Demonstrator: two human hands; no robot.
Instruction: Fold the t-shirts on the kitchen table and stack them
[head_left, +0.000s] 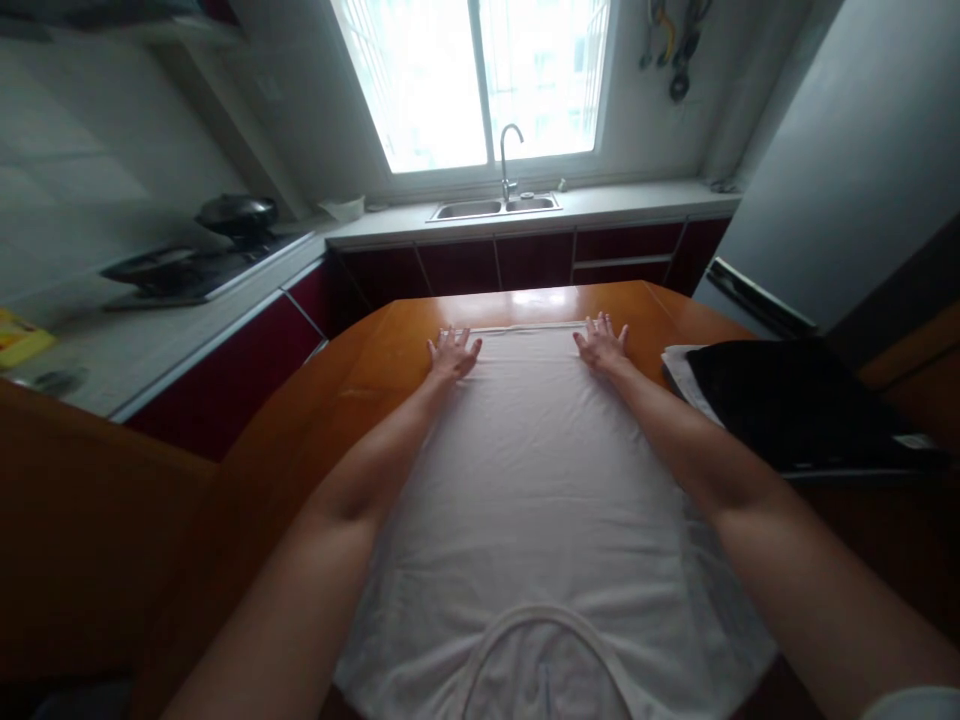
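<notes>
A white T-shirt (536,460) lies spread out on the wooden table (360,385), its neckline toward me and its hem at the far end. Light creases run across the cloth. My left hand (454,355) rests with spread fingers on the far left corner of the hem. On the far right corner, my right hand (602,345) lies likewise, palm down and fingers apart. Both arms reach forward along the sides of the shirt and cover parts of its edges. The sleeves are partly hidden by my forearms.
Folded dark cloth (795,400) with a pale piece under it lies at the table's right. Beyond the table runs a counter with a sink (469,209) and faucet (507,160). A lidded pan (236,213) sits on the stove at left. A grey fridge (847,170) stands right.
</notes>
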